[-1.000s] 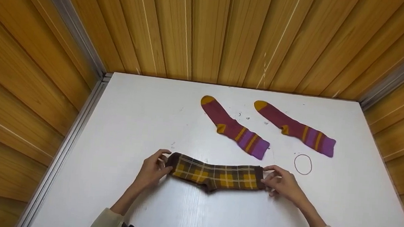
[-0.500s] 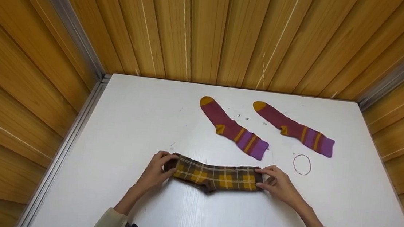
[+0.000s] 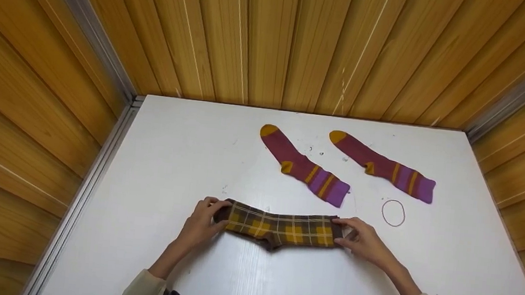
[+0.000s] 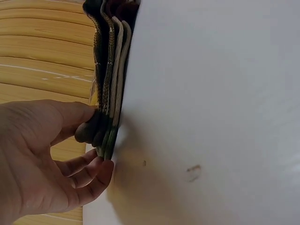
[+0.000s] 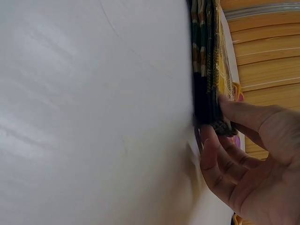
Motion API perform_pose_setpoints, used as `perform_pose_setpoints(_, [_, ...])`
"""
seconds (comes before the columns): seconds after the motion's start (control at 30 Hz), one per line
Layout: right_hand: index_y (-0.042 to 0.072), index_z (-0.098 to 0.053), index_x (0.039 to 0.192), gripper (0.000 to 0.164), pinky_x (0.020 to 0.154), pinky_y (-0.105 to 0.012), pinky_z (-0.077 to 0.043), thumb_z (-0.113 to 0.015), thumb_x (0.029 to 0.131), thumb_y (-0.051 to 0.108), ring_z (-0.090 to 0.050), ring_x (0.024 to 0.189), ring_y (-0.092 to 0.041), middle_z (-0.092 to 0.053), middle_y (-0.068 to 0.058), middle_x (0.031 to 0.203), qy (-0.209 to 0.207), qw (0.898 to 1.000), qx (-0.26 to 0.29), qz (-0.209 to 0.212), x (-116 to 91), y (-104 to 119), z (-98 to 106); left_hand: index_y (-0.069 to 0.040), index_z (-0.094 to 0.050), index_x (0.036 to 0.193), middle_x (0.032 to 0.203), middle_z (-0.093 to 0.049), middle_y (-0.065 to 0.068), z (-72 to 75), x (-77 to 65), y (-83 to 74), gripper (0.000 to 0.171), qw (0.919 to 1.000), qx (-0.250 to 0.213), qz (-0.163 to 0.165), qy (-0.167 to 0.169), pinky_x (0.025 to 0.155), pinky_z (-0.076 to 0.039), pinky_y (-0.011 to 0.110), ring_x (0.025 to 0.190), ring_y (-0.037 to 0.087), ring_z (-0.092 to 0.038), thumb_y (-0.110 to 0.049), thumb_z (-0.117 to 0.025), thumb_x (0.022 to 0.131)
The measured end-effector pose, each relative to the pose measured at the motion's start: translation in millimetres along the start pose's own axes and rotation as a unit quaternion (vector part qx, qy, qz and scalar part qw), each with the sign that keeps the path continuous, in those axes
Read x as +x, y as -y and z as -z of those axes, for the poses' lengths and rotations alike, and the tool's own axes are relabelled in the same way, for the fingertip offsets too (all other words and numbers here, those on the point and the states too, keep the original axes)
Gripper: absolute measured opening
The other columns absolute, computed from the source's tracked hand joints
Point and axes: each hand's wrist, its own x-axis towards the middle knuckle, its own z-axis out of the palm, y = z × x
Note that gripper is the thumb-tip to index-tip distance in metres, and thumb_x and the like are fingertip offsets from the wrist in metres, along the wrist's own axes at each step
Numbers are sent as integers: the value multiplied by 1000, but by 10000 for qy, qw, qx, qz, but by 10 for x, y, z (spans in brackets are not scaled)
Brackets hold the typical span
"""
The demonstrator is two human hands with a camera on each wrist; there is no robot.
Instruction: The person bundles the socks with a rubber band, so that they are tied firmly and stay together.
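A flat stack of socks, with a brown and yellow plaid sock point(image 3: 284, 228) on top, lies across the front of the table. The left wrist view shows several layers in the sock stack point(image 4: 110, 75), with striped layers under the plaid one. My left hand point(image 3: 201, 220) grips the toe end, its thumb on the near edge and fingers at the far edge. At the cuff end, my right hand point(image 3: 363, 239) pinches the stack the same way. In the right wrist view the thumb lies against the top of the sock stack point(image 5: 206, 89) and the fingers curl about its end.
Two maroon and purple striped socks, a left one point(image 3: 306, 165) and a right one point(image 3: 382, 165), lie flat at the back of the white table point(image 3: 173, 139). A thin rubber band point(image 3: 393, 213) rests right of the stack. Wood-panelled walls point(image 3: 271, 43) enclose the table.
Both hands have moved slightly inward, from the stack's tips to a hold over its toe and cuff ends. The stack and the striped socks stay in place.
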Motion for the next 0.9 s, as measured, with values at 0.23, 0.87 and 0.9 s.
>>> perform_pose_setpoints(0.23, [-6, -63, 128, 44, 62, -21, -52, -78, 89, 7, -62, 79, -6, -66, -23, 113, 149, 9997, -75, -178, 16, 17, 1, -18, -67, 130, 126, -59, 16, 80, -23, 25, 39, 9995, -206, 234, 28, 86, -56, 53, 117, 34, -57, -10, -75, 92])
perform_pose_setpoints(0.87, [-5, -62, 130, 44, 58, -21, -53, -77, 90, 7, -63, 78, -7, -65, -24, 112, 156, 9993, -50, -347, -13, 27, 15, -9, -68, 126, 117, -62, 15, 121, -33, 76, 36, 9993, -278, 240, -89, 79, -54, 44, 99, 29, -64, -4, -74, 90])
perform_pose_setpoints(0.9, [-5, -62, 130, 44, 58, -21, -53, -77, 90, 7, -63, 79, -8, -65, -24, 112, 162, 9993, -38, -346, -12, 30, 18, -8, -68, 126, 117, -62, 15, 125, -29, 70, 35, 9994, -244, 208, -101, 79, -54, 44, 100, 29, -64, -4, -74, 91])
